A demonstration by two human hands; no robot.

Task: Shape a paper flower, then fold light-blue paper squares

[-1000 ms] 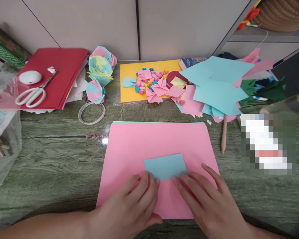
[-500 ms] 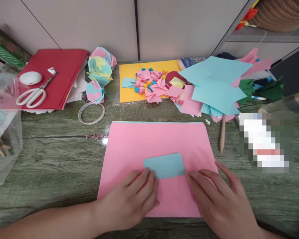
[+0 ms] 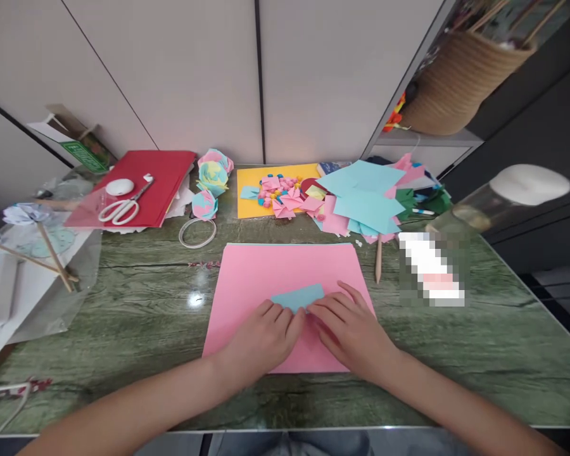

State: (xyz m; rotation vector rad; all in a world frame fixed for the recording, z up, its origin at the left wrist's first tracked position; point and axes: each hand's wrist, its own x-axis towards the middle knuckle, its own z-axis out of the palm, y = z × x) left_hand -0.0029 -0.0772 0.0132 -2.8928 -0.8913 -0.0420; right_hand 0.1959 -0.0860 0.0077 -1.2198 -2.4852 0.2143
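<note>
A small folded sheet of light-blue paper (image 3: 300,296) lies at a slight tilt on a large pink paper stack (image 3: 285,266). My left hand (image 3: 268,332) is closed, its bent fingers on the near-left part of the blue paper and its thumb at the near edge. At the middle of that same edge, the fingertips of my right hand (image 3: 349,329) press together on the paper, close to the left thumb. Both hands partly cover the blue paper, so its near edge is mostly hidden.
Behind are white-handled scissors (image 3: 123,209) on red paper (image 3: 166,171), folded paper flowers (image 3: 213,177), a tape roll (image 3: 197,234), a yellow sheet (image 3: 247,206) with small paper pieces, and blue paper sheets (image 3: 368,202). A wooden stick (image 3: 379,263) and a clear container (image 3: 484,206) stand rightward.
My view has drawn back and shows more of the table. My right hand has moved left from the blue paper's right corner to the middle of its near edge, beside my left hand.
</note>
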